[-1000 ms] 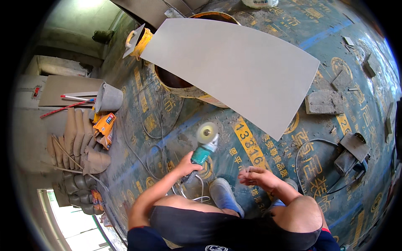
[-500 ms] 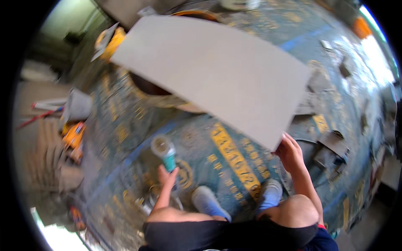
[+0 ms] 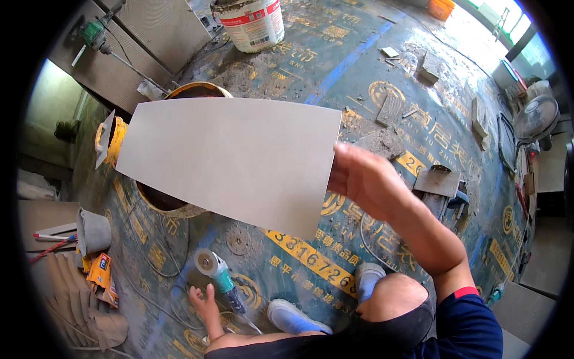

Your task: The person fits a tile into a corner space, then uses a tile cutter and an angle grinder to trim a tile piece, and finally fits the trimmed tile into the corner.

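A large pale grey tile [image 3: 233, 161] lies across a round bucket [image 3: 170, 206], whose rim shows past the tile's long sides. At the tile's right edge, my right hand [image 3: 365, 176] is closed against it, with the fingertips partly hidden. My left hand [image 3: 206, 306] is low on the left, fingers apart and holding nothing. Just right of it, a green and dark angle grinder [image 3: 223, 279] with a round disc lies on the floor, apart from the fingers.
A white and red bucket [image 3: 251, 27] stands at the back. Left are a grey bucket [image 3: 94, 231] and an orange packet [image 3: 103, 276]. Rubble [image 3: 382, 142], a tool with a flat plate [image 3: 438, 182] and a fan [image 3: 537, 116] are on the right. Cords cross the printed floor covering.
My left hand has let go of the angle grinder, which now rests on the floor. My right hand has shifted from the tile's near corner up along its right edge. The view has turned.
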The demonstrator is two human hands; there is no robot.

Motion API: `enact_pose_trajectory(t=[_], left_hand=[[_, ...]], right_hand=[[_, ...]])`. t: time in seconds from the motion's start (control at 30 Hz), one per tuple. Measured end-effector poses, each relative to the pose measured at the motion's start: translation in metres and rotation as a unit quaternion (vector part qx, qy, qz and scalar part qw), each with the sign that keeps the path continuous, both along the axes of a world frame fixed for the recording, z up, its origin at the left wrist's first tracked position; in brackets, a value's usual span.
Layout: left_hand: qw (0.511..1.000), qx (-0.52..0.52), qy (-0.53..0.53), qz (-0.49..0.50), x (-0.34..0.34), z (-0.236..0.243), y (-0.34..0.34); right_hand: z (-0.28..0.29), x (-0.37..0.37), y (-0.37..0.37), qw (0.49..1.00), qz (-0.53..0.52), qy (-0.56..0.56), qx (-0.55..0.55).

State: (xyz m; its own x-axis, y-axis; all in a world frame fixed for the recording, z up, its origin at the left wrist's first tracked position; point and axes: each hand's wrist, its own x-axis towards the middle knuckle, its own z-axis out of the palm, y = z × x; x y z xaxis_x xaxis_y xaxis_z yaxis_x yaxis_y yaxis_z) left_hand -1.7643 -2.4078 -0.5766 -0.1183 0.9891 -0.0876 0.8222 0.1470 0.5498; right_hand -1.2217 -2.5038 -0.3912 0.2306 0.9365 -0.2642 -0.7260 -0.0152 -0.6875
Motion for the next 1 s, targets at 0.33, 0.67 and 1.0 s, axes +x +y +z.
enact_pose_trajectory(t=[0.33, 0.67, 1.0], left_hand=[[0.963, 0.129, -0.238, -0.008, 0.085, 0.139, 0.055], [0.812, -0.017, -0.577, -0.082, 0.204, 0.224, 0.129], [0.675, -0.229, -0.693, 0.107, 0.259, 0.184, 0.191]], right_hand=[[0.02, -0.019, -0.037, 0.937, 0.32, 0.0, -0.142], [0.001, 0.081, 0.013, 0.986, -0.163, 0.045, 0.005], [0.005, 0.01, 0.051, 0.971, -0.109, 0.108, -0.184]])
